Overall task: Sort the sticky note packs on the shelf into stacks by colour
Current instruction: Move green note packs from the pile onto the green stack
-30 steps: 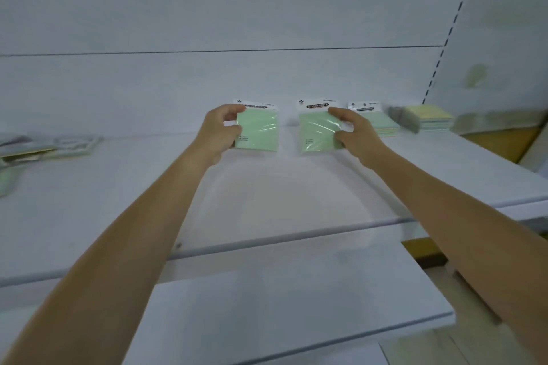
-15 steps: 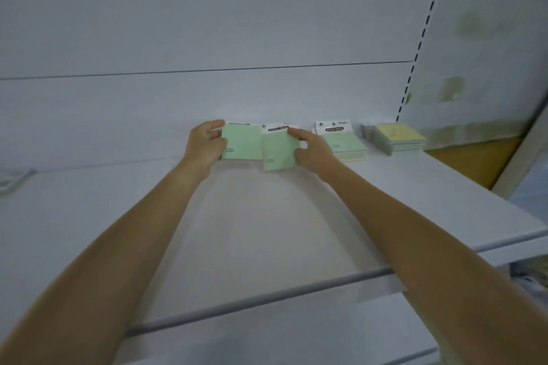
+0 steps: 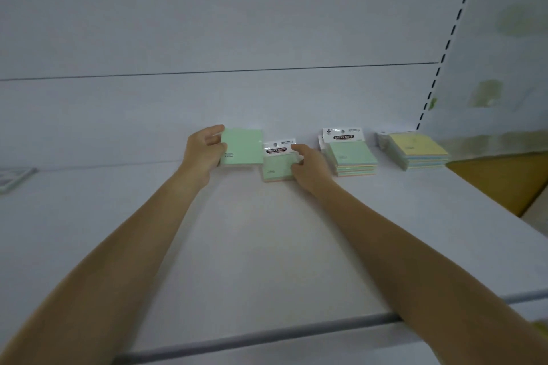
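My left hand (image 3: 204, 150) grips a green sticky note pack (image 3: 242, 147) by its left edge, held upright near the back of the white shelf (image 3: 267, 240). Beside it, my right hand (image 3: 308, 168) holds a second green pack (image 3: 277, 163) with a white "STICKY NOTE" header, low at the shelf surface; the two packs nearly touch. To the right lies a stack of green-topped packs (image 3: 351, 155) with pink and blue edges showing. Further right sits a stack topped by a yellow pack (image 3: 415, 149).
The white back panel (image 3: 237, 38) rises right behind the packs. A slotted upright (image 3: 444, 53) and side wall close the right end. Some packs (image 3: 14, 178) lie at the far left edge. The shelf's front lip (image 3: 267, 335) runs under my forearms.
Both hands have carried the green packs rightward along the back of the shelf. The right-hand pack has dropped lower, down to the shelf surface, beside the left-hand pack.
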A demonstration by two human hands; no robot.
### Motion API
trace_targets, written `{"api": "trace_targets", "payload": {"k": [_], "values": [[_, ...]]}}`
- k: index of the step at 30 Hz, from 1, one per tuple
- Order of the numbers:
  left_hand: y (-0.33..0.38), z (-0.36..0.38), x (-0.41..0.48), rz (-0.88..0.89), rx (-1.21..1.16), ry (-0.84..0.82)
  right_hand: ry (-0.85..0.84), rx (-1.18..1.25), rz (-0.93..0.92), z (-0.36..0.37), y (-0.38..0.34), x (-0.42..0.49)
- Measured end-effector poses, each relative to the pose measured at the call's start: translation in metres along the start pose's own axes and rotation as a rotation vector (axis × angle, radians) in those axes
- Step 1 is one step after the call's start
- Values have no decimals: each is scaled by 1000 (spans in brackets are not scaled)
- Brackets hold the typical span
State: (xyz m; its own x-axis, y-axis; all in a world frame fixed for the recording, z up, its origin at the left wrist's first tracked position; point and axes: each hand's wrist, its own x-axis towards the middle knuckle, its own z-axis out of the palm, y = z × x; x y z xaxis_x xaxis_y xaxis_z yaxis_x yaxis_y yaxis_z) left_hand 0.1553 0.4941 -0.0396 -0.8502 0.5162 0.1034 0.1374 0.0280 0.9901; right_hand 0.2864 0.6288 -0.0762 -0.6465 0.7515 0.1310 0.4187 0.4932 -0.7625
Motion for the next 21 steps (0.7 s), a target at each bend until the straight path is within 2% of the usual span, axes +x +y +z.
{"api": "trace_targets", "payload": {"k": [7, 15, 21], "values": [[-9, 37, -3, -107, -15, -79, 112, 233, 33, -9, 1, 0], [-16, 51, -3, -80, 138, -111, 40, 187, 15, -7, -3, -7], [-16, 57, -6, -53, 198, -144, 94, 280, 68, -11, -3, -4]]}}
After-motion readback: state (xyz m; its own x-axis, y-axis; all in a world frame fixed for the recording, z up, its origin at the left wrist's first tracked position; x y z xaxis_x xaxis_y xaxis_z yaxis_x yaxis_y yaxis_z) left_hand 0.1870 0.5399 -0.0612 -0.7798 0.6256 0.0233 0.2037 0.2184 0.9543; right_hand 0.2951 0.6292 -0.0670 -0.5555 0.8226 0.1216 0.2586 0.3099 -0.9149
